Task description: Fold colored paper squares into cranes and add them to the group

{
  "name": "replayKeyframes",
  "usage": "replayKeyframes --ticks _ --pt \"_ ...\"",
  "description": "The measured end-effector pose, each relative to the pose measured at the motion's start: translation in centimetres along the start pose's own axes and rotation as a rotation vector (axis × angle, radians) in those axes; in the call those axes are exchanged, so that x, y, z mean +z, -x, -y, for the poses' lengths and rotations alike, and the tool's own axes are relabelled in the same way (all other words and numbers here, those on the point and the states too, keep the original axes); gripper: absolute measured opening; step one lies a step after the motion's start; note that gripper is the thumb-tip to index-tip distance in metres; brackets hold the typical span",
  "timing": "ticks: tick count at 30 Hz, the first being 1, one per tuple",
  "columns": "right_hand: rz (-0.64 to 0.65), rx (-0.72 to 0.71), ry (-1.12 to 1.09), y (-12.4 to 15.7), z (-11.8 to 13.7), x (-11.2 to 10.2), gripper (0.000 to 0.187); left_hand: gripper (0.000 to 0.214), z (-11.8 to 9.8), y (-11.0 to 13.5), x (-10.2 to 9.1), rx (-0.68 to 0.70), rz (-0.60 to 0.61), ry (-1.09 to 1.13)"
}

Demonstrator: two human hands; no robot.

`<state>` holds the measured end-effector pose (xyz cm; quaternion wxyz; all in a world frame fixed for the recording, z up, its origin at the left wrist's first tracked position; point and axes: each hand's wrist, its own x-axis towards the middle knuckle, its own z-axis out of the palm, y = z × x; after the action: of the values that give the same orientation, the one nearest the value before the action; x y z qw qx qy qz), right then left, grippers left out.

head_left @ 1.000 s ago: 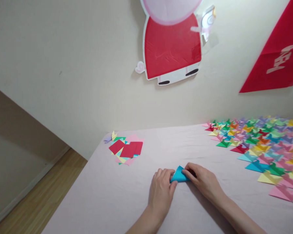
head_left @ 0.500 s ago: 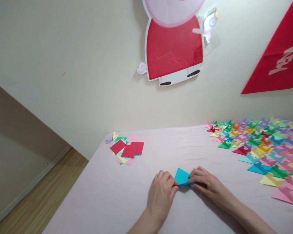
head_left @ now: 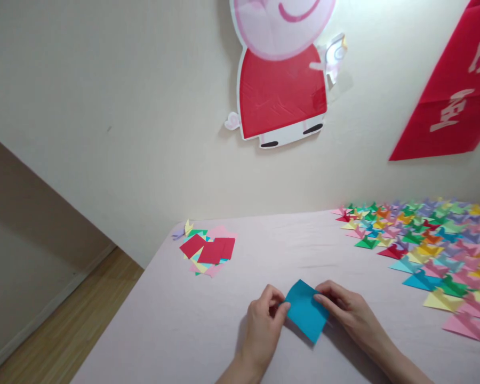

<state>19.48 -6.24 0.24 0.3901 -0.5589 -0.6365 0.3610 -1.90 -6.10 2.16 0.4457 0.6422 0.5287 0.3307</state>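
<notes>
A blue square of origami paper [head_left: 307, 313] is spread out between my two hands, a little above the pale tabletop [head_left: 156, 330]. My left hand [head_left: 266, 317] pinches its left corner between thumb and fingers. On the opposite side, my right hand [head_left: 346, 309] grips the upper right edge, thumb on top and fingers behind. The sheet bows slightly, and one corner points toward me. Parts of the fingers behind the paper are hidden.
Loose coloured paper squares, red sheets [head_left: 214, 250] on top, lie at the back left beside a small yellow folded piece [head_left: 189, 228]. Rows of folded paper figures [head_left: 428, 250] cover the right side. Behind stands a wall with a cartoon cutout [head_left: 284, 90] and a red banner [head_left: 444, 101].
The blue paper was folded over along its near edge and now lies opened out as a full square. Both hands have shifted their grip to its sides. The view has tilted slightly upward.
</notes>
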Motion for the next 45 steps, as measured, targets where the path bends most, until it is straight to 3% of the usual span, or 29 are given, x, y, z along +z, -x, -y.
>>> replayKeyframes --ticks 6,20,24,27,34,39,45 --pt "-0.073 0.073 -0.119 -0.2 0.0 0.2 0.042 0.013 0.3 -0.1 0.5 -0.121 0.017 0.122" --pt "-0.076 0.087 -0.153 -0.1 0.0 0.1 0.038 0.029 1.9 -1.1 0.5 -0.155 0.064 0.325" --pt "-0.132 0.013 -0.13 -0.2 -0.4 -0.3 0.033 0.032 1.5 -1.1 0.2 -0.157 0.052 0.347" --pt "-0.098 -0.097 -0.146 -0.1 -0.5 -0.6 0.028 0.035 1.2 -1.2 0.1 -0.169 0.037 0.368" --pt "-0.08 -0.267 0.141 -0.2 0.4 0.0 0.013 0.043 1.4 -1.2 0.1 -0.133 0.062 0.34" --pt "-0.096 -0.099 -0.002 -0.4 0.6 0.1 0.037 0.046 1.1 -0.4 0.4 -0.015 0.1 0.267" --pt "-0.012 0.127 -0.244 -0.4 0.9 0.3 0.049 0.063 0.9 -0.5 1.0 0.02 -0.073 0.26"
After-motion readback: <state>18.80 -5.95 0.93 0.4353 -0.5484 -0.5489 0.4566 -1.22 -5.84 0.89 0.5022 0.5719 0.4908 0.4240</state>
